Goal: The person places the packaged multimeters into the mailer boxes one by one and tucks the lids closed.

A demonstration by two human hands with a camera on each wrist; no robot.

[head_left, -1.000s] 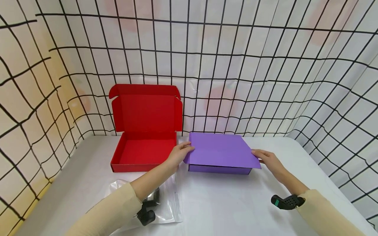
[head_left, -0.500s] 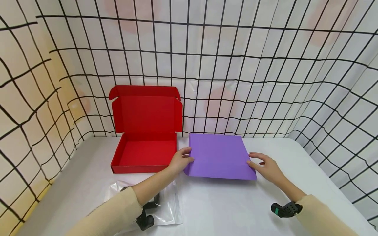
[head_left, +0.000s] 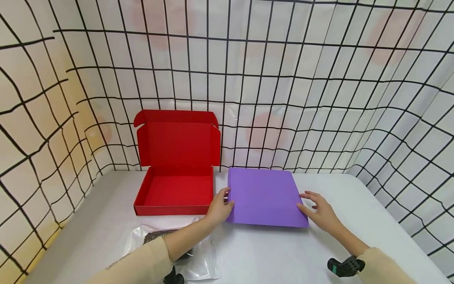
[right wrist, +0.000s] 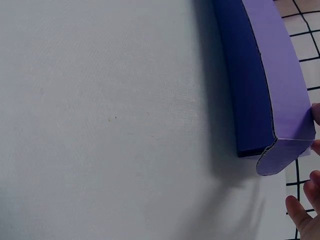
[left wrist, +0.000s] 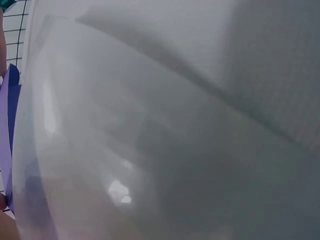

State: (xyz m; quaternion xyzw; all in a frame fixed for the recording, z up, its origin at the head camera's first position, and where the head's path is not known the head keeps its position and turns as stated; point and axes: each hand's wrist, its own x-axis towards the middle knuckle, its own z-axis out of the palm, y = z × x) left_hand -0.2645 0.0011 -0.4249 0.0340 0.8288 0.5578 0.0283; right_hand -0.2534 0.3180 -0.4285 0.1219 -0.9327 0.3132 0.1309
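A purple cardboard box [head_left: 266,197] lies at the middle right in the head view, its lid lowered over the base. Its front flap [right wrist: 280,65] hangs down with a rounded side ear in the right wrist view. My left hand [head_left: 218,207] holds the lid's left edge, thumb at the front corner. At the opposite edge, my right hand [head_left: 320,211] holds the lid with thumb and forefinger. Other fingers [right wrist: 298,212] of this hand spread away from the cardboard. The box's inside is hidden.
An open red box [head_left: 179,191] with its lid raised stands left of the purple one. Under my left forearm is a clear plastic bag [head_left: 203,264] with dark items. A black grid pattern covers the wall [head_left: 262,90] behind the white table [head_left: 269,260].
The purple lid has tilted down at the front, covering the base's front wall. My right hand shifted slightly left with it. The whole scene sits lower as the head view tilted up.
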